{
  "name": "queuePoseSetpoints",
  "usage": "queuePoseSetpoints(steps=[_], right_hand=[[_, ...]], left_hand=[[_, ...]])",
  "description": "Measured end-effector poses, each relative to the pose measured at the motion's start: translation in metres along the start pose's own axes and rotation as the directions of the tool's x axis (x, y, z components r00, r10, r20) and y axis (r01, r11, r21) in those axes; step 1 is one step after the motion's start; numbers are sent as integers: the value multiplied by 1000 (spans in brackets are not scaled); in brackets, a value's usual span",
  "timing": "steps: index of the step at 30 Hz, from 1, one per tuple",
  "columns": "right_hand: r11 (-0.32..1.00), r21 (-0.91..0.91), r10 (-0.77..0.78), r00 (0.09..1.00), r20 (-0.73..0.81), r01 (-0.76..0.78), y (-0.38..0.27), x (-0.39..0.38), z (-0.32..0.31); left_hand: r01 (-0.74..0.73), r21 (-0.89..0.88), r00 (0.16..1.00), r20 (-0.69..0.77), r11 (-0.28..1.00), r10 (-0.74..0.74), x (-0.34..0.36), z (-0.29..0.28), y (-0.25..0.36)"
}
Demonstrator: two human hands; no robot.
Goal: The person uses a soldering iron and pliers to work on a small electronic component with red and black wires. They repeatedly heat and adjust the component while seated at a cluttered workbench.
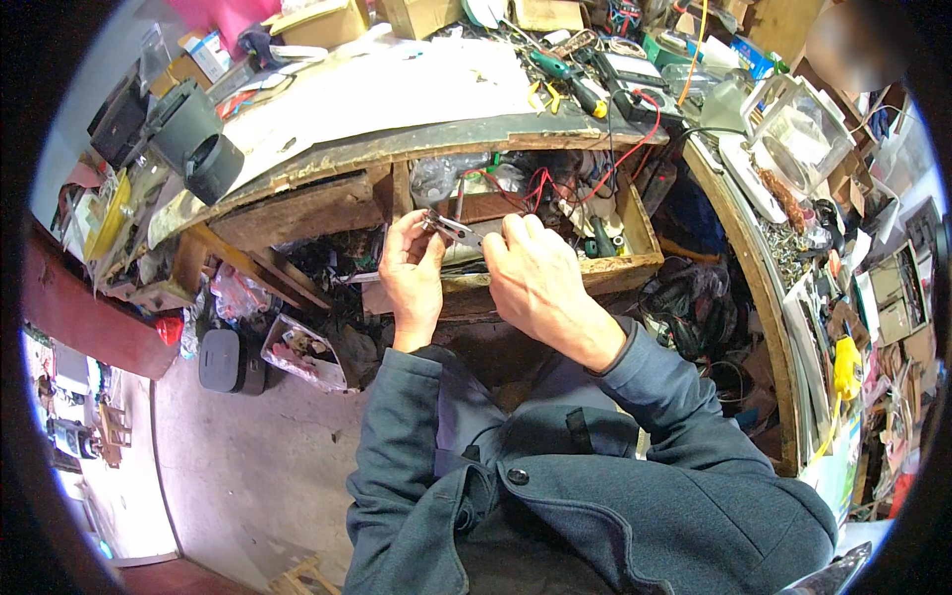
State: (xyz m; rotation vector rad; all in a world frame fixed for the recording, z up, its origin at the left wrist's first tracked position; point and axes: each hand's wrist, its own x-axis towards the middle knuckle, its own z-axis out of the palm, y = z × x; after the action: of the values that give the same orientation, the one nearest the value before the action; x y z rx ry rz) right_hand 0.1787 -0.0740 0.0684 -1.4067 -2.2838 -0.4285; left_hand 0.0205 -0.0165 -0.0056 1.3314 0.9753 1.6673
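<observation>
Both hands are raised in front of an open wooden drawer (555, 278). My left hand (415, 283) is closed, its thumb and fingertips pinching one end of a slim, flat silvery metal piece (458, 232). At that end there is a small dark and shiny part, too small to name. My right hand (540, 283) closes on the other end of the metal piece, its fingers curled and its back turned up. Inside the drawer are red wires (540, 188), a clear plastic bag (434, 178) and a dark green-handled tool (599, 238).
A white-topped workbench (397, 94) stretches across the back. On it lie a green-handled screwdriver (550, 65), yellow-handled pliers (543, 97) and a meter-like device (630, 74). Dark cylindrical containers (213, 164) stand at the left. A cluttered side bench (744, 268) runs down the right.
</observation>
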Motion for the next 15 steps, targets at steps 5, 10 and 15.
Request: queuePoseSetpoints(steps=[5, 10, 15], right_hand=[[1000, -8, -19, 999, 36, 20, 0, -1, -1], [999, 17, -34, 998, 47, 33, 2, -5, -2], [999, 21, -36, 998, 58, 35, 1, -5, -4]], left_hand=[[3, -53, 1000, 9, 999, -2, -1, 2, -6], [-57, -36, 998, -7, 998, 57, -1, 4, -7], [-59, -65, 998, -34, 996, 57, -3, 6, -8]])
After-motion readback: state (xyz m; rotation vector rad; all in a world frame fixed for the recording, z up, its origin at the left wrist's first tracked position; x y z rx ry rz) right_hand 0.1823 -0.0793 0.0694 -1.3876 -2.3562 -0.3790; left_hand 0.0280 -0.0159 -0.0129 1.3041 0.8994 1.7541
